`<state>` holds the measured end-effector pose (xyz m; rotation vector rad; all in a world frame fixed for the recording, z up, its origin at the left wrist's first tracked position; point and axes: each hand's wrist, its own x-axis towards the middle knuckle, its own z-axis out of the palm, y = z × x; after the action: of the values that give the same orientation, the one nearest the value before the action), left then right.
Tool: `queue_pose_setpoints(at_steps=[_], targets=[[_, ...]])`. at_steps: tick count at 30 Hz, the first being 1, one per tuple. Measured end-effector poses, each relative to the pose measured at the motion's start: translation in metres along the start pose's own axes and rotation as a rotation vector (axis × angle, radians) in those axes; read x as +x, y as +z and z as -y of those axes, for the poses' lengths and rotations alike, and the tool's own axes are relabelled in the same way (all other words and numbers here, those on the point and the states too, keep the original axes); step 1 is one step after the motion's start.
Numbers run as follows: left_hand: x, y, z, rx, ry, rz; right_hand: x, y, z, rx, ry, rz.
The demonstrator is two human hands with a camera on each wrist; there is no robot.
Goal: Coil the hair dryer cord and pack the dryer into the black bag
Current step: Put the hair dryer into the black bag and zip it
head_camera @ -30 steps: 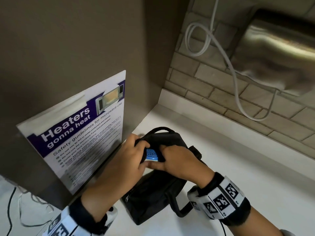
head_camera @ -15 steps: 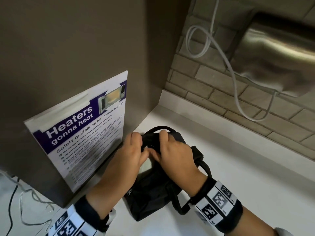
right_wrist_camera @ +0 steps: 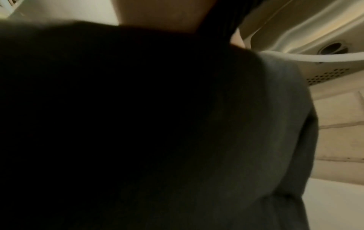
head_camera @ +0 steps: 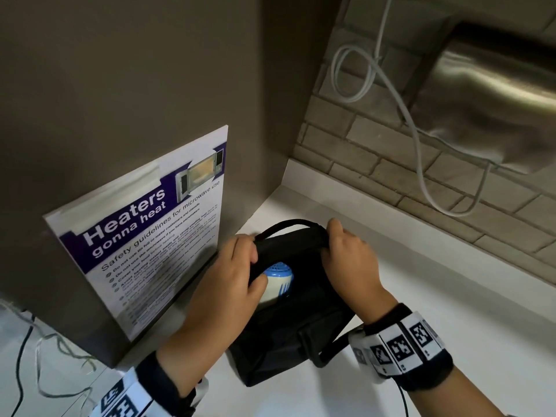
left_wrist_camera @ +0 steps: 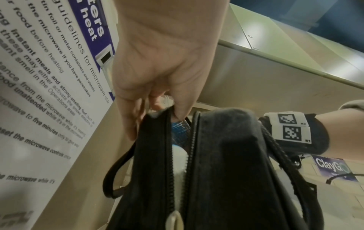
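The black bag [head_camera: 288, 335] stands on the white counter [head_camera: 451, 311], its zip mouth parted. Inside it sits the white and blue hair dryer [head_camera: 278, 279], only its rounded blue-grilled end showing; the cord is hidden. My left hand [head_camera: 237, 276] pinches the left edge of the bag's mouth [left_wrist_camera: 157, 124], thumb near the dryer. My right hand [head_camera: 346, 254] grips the far right edge of the mouth and pulls it outward. In the left wrist view the dryer [left_wrist_camera: 180, 155] shows as a white strip between the two zip rows. The bag's dark fabric [right_wrist_camera: 138, 124] fills the right wrist view.
A brown cabinet side with a microwave safety poster [head_camera: 150, 236] stands right beside the bag on the left. A brick wall with a steel hand dryer [head_camera: 496, 94] and a looped white cable [head_camera: 421, 145] rises behind. Thin cords [head_camera: 36, 350] lie at lower left.
My hands, close together over the bag's mouth half a second ago, have spread apart. The mouth now gapes wider and the dryer's blue end shows again.
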<state>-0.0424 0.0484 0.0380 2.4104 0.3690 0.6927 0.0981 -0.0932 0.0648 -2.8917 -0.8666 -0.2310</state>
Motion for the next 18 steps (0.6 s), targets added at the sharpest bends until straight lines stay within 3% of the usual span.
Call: queue_pose_setpoints(at_steps=[4, 7, 9, 11, 14, 16, 18], targets=[[-0.003, 0.003, 0.012, 0.12, -0.118, 0.036, 0.005, 0.005, -0.011, 0.067, 0.063, 0.007], [-0.011, 0.005, 0.024, 0.404, -0.261, 0.404, -0.001, 0.0, -0.004, 0.199, 0.04, -0.001], [-0.016, 0.012, 0.031, 0.429, -0.307, 0.599, -0.011, -0.006, 0.003, 0.264, -0.028, 0.018], [-0.016, 0.017, 0.038, 0.344, -0.363, 0.649, -0.024, -0.012, 0.012, 0.3, -0.123, 0.12], [-0.014, 0.022, 0.045, 0.03, -0.53, 0.679, -0.04, -0.012, 0.021, 0.346, -0.285, 0.299], [-0.014, 0.021, 0.045, -0.171, -0.638, 0.669, -0.044, -0.01, 0.022, 0.399, -0.331, 0.255], [-0.014, 0.019, 0.046, -0.307, -0.7, 0.643, -0.046, -0.01, 0.023, 0.478, -0.315, 0.118]])
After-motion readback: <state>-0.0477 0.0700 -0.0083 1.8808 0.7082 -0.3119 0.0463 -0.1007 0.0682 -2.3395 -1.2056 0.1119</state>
